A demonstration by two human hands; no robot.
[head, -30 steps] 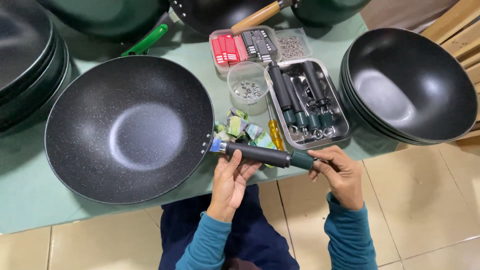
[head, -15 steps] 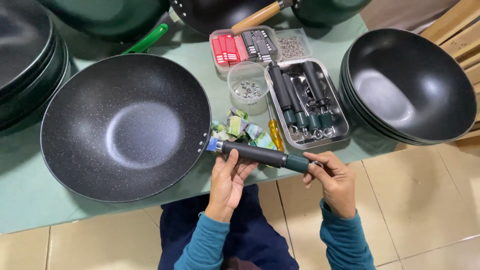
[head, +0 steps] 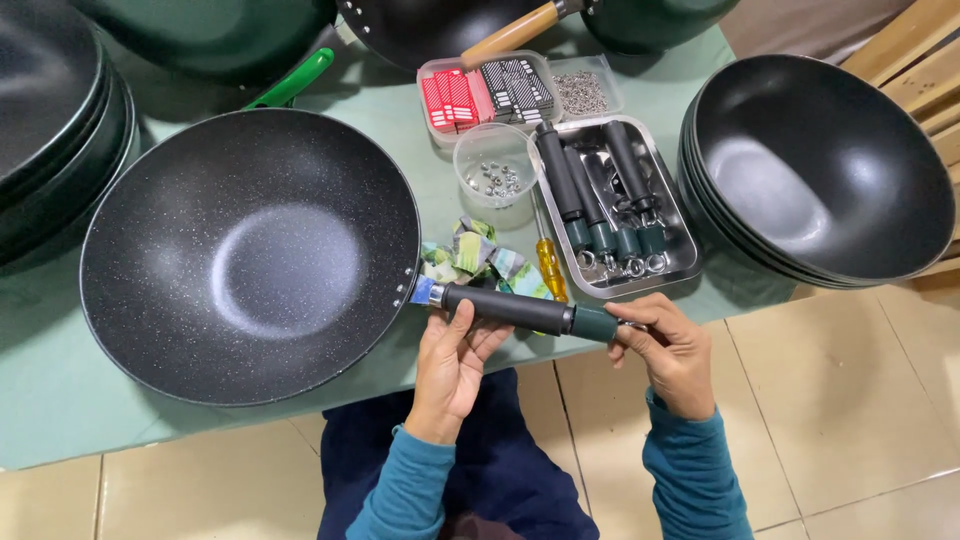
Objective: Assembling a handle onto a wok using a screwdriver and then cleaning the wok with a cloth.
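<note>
A large black speckled wok (head: pixel 250 255) lies on the green table (head: pixel 60 400). A black handle with a dark green end (head: pixel 520 310) sits against the wok's right rim. My left hand (head: pixel 455 355) grips the handle from below near the wok. My right hand (head: pixel 670 345) pinches the handle's green end, fingers closed on a small metal part there.
A metal tray (head: pixel 680 265) holds several more handles. Near it are a yellow-handled screwdriver (head: pixel 550 265), a clear cup of small nuts (head: pixel 492 165), torn wrappers (head: pixel 480 255) and plastic boxes (head: pixel 480 90). Stacked black woks stand at the right (head: pixel 820 170) and far left (head: pixel 50 140).
The wok and handle have shifted slightly lower and right in view. Both hands keep their hold on the handle; the right hand's fingers have turned a little at the green end.
</note>
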